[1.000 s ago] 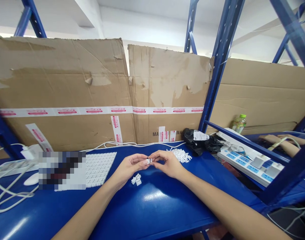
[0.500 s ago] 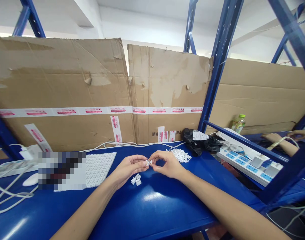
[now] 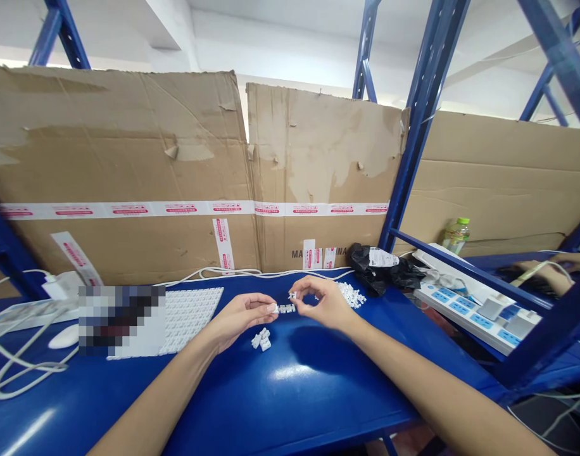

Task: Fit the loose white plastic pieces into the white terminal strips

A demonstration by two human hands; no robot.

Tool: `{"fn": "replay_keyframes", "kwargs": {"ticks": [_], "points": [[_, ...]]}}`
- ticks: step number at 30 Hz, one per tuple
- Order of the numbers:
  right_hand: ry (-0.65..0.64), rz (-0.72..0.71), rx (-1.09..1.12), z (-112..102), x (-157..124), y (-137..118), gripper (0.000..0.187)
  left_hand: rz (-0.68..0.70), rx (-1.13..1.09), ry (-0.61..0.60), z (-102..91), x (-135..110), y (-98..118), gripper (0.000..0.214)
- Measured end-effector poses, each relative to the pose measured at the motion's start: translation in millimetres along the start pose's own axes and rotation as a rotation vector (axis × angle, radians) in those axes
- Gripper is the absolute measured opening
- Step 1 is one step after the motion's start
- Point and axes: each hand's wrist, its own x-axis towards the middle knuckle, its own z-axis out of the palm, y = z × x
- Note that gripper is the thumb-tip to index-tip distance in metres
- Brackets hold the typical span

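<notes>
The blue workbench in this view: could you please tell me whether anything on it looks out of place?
A small clump of white plastic pieces sits loose on the bench by the left hand, apart from the main pile beyond the right hand; it looks stray.

"What lies beyond the left hand (image 3: 242, 320)?"

"Unknown: a pixelated patch (image 3: 121, 322) blurs it."

"And between the hands?"

"A small white strip (image 3: 286, 309), its details too small to tell."

"Beyond the right hand (image 3: 325, 305)?"

"A white pile (image 3: 351, 295), its pieces too small to count."

"The arms?"

"The left forearm (image 3: 147, 405) and right forearm (image 3: 442, 399) run off the lower edge."
</notes>
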Motion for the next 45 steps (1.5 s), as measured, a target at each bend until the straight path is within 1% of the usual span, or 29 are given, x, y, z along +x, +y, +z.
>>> {"fn": "replay_keyframes", "kwargs": {"ticks": [2,4,5,8,10,12,15,18,21,24,27,30,33,41,43,45], "points": [[0.021,0.005,-0.069,-14,1,8,0.014,0.018,0.012,0.029,-6.2,-1,2,0.043],[-0.041,-0.018,-0.263,-33,2,19,0.012,0.057,0.066,0.08,-12.7,0,4,0.041],[-0.08,-0.024,-0.361,-43,2,24,0.012,0.08,0.121,0.115,-16.1,1,5,0.04],[-0.118,0.018,-0.601,-68,1,40,0.012,0.164,0.383,0.215,-26.7,6,6,0.032],[-0.171,0.053,-0.699,-78,-1,46,0.012,0.216,0.553,0.261,-33.6,9,4,0.028],[-0.232,0.072,-0.76,-81,-2,49,0.013,0.236,0.657,0.27,-39.2,11,1,0.025],[-0.257,0.062,-0.776,-75,-3,47,0.013,0.193,0.734,0.244,-43.9,11,-5,0.023],[-0.222,0.045,-0.654,-58,-4,40,0.018,0.167,0.798,0.252,-43.4,10,-8,0.022],[-0.234,0.049,-0.469,-36,-6,33,0.027,0.209,0.834,0.26,-40.1,8,-8,0.026],[-0.294,0.096,-0.354,-16,-5,30,0.037,0.241,0.878,0.21,-36.2,8,-9,0.034],[-0.329,0.133,-0.292,-4,-4,32,0.035,0.273,0.932,0.162,-32.3,8,-10,0.035],[-0.312,0.17,-0.257,1,-2,37,0.027,0.312,0.957,0.125,-29.2,8,-10,0.029],[-0.3,0.176,-0.229,2,-2,40,0.025,0.328,0.971,0.101,-27.4,8,-9,0.024],[-0.319,0.192,-0.181,1,-3,45,0.025,0.285,1.051,0.041,-26.9,8,-8,0.03],[-0.325,0.165,-0.219,-2,-3,41,0.028,0.264,1.057,0.047,-28.9,9,-8,0.035],[-0.307,0.077,-0.305,-3,-4,33,0.031,0.249,1.051,0.085,-32.0,9,-9,0.041]]}}
